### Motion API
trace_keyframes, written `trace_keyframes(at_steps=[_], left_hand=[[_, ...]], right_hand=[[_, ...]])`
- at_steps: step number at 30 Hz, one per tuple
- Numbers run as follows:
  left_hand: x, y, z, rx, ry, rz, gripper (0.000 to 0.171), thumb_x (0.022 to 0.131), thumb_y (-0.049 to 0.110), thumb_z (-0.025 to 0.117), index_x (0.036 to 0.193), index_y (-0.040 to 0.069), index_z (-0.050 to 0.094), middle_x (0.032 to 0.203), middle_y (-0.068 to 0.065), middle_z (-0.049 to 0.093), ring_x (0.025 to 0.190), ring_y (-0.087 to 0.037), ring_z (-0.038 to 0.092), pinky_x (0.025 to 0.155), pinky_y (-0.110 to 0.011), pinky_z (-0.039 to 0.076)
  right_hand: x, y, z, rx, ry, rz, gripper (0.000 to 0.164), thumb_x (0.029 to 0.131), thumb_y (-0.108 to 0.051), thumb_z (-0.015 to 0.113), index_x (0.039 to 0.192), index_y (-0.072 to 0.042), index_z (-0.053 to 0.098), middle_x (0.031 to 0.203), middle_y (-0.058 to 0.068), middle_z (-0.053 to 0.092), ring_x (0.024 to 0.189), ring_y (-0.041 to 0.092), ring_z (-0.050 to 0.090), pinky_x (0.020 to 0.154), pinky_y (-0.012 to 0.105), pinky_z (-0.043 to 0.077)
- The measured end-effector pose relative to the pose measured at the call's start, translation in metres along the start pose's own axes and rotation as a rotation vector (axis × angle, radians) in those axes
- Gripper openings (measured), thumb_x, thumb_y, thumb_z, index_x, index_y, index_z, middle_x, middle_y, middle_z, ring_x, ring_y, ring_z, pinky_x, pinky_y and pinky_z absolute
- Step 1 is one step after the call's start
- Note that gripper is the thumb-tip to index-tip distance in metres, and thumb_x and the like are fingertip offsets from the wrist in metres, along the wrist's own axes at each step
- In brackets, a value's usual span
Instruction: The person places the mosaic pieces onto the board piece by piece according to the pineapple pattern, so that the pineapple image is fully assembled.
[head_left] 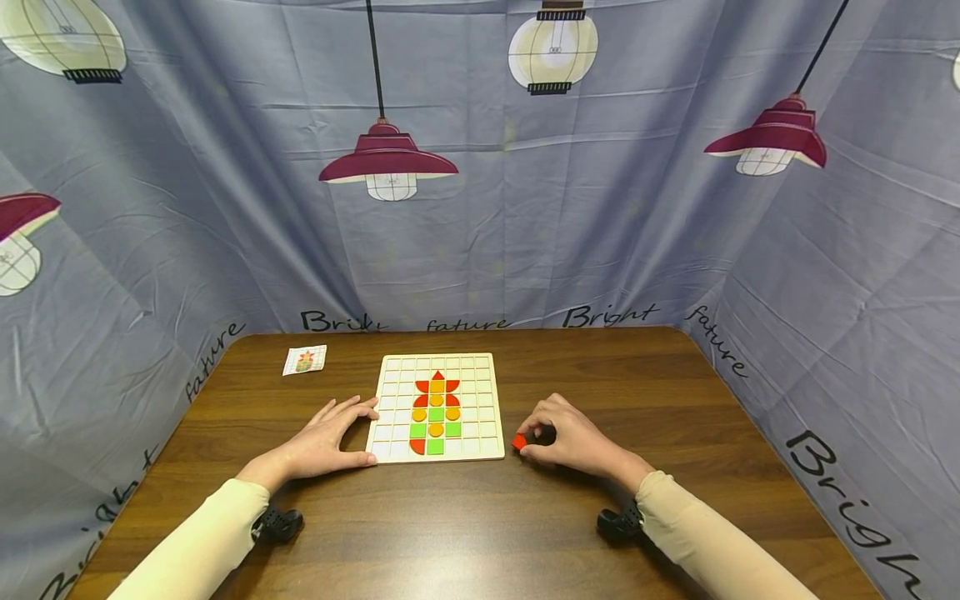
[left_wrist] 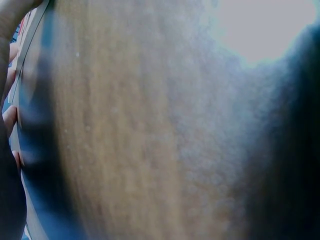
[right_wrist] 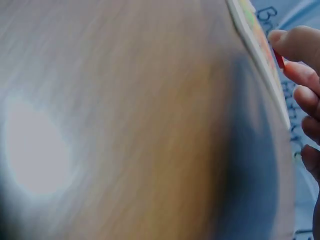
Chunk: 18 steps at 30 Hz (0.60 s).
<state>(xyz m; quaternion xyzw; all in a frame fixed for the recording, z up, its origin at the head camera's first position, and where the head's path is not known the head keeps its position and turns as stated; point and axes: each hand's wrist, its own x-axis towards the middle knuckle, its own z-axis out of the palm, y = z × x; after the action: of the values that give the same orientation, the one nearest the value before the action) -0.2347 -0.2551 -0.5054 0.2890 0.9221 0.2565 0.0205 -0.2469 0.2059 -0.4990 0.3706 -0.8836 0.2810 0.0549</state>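
Note:
A white grid board [head_left: 476,429] lies on the table. On it, red, orange and green tiles form a figure with a red triangle [head_left: 438,376] at the top. A red quarter-round tile [head_left: 417,447] and a green square tile [head_left: 435,447] are in its lowest row. My left hand [head_left: 322,437] rests at the board's left edge, thumb near the front corner and fingers spread farther back. Just right of the board, my right hand [head_left: 566,437] pinches a small red tile [head_left: 519,442] between thumb and index finger. The fingers partly hide its shape.
A small card [head_left: 305,360] printed with a coloured figure on a grid lies at the table's back left. The brown wooden table [head_left: 600,367] ends against a grey-blue curtain [head_left: 465,250] printed with lamps and lettering. Both wrists wear black devices.

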Motion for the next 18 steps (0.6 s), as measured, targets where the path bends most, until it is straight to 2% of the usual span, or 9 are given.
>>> trace_keyframes(at_steps=[5,10,18], left_hand=[[0.0,0.0,0.0,0.0,0.0,-0.004,0.068,0.085,0.06,0.076,0.134,0.017,0.056,0.16,-0.01,0.04,0.149,-0.043,0.03,0.12,-0.066,0.011],[-0.001,0.0,0.0,0.003,0.005,-0.001,0.068,0.085,0.06,0.075,0.134,0.017,0.056,0.161,-0.01,0.04,0.149,-0.043,0.03,0.12,-0.066,0.011],[0.0,-0.001,0.001,0.001,0.007,-0.001,0.067,0.086,0.059,0.076,0.133,0.018,0.056,0.161,-0.008,0.04,0.149,-0.042,0.029,0.12,-0.066,0.011]], right_hand=[[0.02,-0.02,0.006,-0.024,0.026,-0.037,0.02,0.083,-0.038,0.086,0.099,-0.03,0.076,0.084,-0.015,0.056,0.088,0.006,0.046,0.075,0.026,0.043],[0.038,-0.037,0.022,-0.065,0.014,-0.077,0.018,0.083,-0.035,0.083,0.097,-0.026,0.077,0.083,-0.012,0.06,0.087,0.006,0.046,0.076,0.025,0.042],[0.054,-0.048,0.044,-0.121,0.039,-0.106,0.02,0.08,-0.037,0.085,0.094,-0.025,0.077,0.082,-0.015,0.059,0.085,0.006,0.045,0.075,0.024,0.042]])
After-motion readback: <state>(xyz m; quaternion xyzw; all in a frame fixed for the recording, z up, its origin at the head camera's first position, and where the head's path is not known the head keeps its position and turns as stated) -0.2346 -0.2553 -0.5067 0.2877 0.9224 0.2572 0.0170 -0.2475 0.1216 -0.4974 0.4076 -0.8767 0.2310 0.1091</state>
